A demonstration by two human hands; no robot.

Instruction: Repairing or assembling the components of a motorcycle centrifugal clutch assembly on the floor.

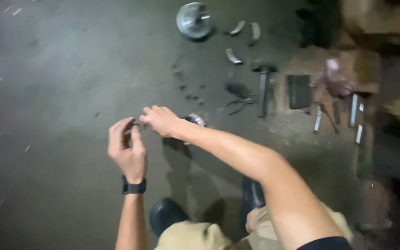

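The concrete floor [56, 69] is filling most of the head view, grey and stained with dark oil spots. The person is crouching over it, with khaki trousers [195, 236] and 2 dark shoes [165, 214] showing at the bottom edge.

Far across the floor, a round shiny metal housing [194, 20] is lying near the top edge, with 3 curved metal shell pieces [244, 39] just beside it. A hammer [264, 88] is lying below those, a dark flat rectangular block [298, 91] next to it, and several short bright metal bars [355, 113] farther right. All of this is blurred.

The left hand [127, 148], with a black watch [134, 187] on its wrist, is being held up with the fingers curled and the thumb and forefinger pinched on a small dark part [135, 126], too small and blurred to name. The right hand [161, 120] is reaching across to meet it, its fingertips closed on the same part. A small bright metal piece [195, 119] is lying on the floor just behind the right wrist.

The step in hand seems to be fitting or working loose that small part between both hands. The next move probably calls for a steady pinch from the left hand while the right fingertips are turning or pulling with care.
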